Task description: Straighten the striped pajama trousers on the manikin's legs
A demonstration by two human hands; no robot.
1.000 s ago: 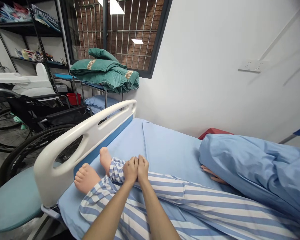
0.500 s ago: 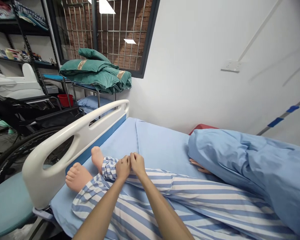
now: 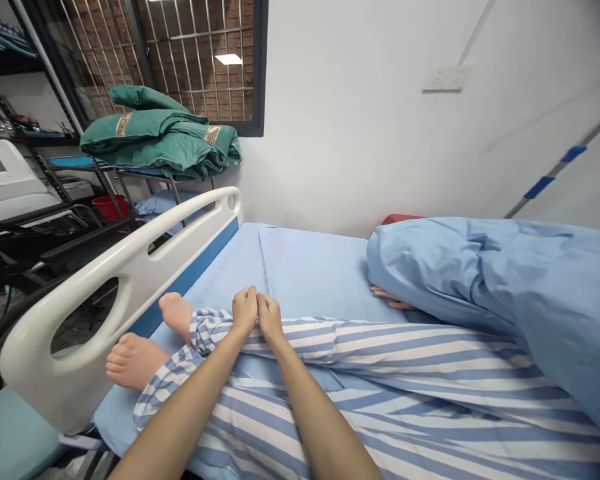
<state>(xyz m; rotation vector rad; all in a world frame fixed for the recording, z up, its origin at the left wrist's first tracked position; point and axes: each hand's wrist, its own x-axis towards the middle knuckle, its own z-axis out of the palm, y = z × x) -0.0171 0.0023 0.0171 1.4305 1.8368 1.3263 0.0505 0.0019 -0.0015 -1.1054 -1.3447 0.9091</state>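
Side by side, my left hand (image 3: 245, 309) and my right hand (image 3: 269, 317) rest on the far striped trouser leg (image 3: 305, 340), at the lower shin. Both are closed, fingers curled over the leg's far side, where the fingertips are hidden. The blue-and-white trousers clothe a figure lying on the bed; its smooth pink feet look like a mannequin's. Left of my hands are the far foot (image 3: 176, 313) and the near foot (image 3: 136, 361), both bare. The near trouser leg (image 3: 260, 413) lies beneath my forearms.
A white footboard (image 3: 123, 279) borders the light blue bed sheet (image 3: 310, 267) on the left. A bunched blue quilt (image 3: 455, 267) covers the figure's upper part, a hand (image 3: 393, 299) showing under its edge. Beyond the footboard are a wheelchair (image 3: 55, 247) and folded green bedding (image 3: 165, 137).
The view has shifted, so the bed and footboard appear farther left and higher. My hands remain closed at the far shin, now slightly farther from the feet.
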